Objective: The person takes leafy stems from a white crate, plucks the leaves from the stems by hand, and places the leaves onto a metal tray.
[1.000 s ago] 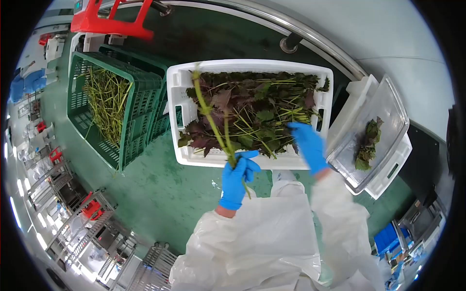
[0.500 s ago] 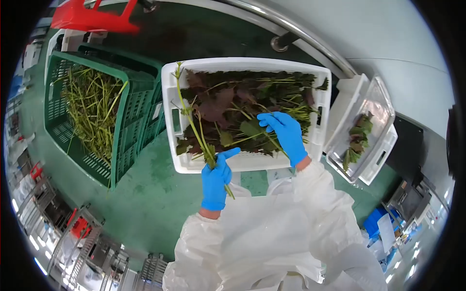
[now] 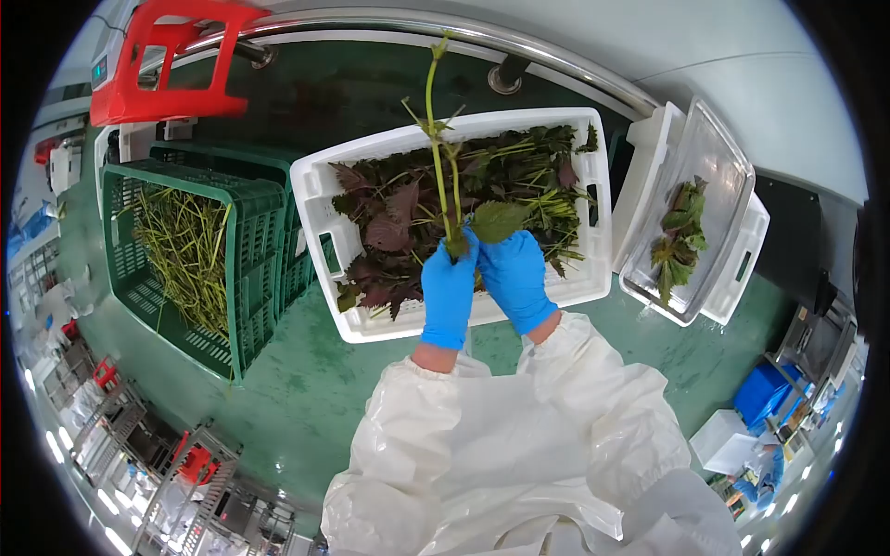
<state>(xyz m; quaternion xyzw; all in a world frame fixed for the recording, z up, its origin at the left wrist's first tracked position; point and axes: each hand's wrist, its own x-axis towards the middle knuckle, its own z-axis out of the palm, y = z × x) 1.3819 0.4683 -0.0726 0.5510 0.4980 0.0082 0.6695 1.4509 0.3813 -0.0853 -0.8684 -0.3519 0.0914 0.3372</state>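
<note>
My left hand [image 3: 448,292], in a blue glove, is closed around a long green perilla stem [image 3: 439,148] that points up and away from me. Mostly bare, the stem has short side shoots and forks above the fist. Right beside it, my right hand [image 3: 515,278], gloved in blue too, has its fingers closed at the base of a green perilla leaf [image 3: 499,222]. The two hands touch or nearly touch, so the exact grip is partly hidden. Beneath them, a white crate [image 3: 445,119] holds a heap of purple and green leafy stems [image 3: 389,222].
On the left, a green plastic crate [image 3: 255,269] contains bare stems [image 3: 185,255]. At right, a metal tray [image 3: 640,273] carries a few leaves [image 3: 680,236]. A red plastic stool or frame [image 3: 185,104] stands upper left. A metal rail [image 3: 445,20] runs along the wall.
My left hand has moved up and right with the stem, which now stands more upright. My right hand has come left and down from over the heap to meet it, closing on a leaf.
</note>
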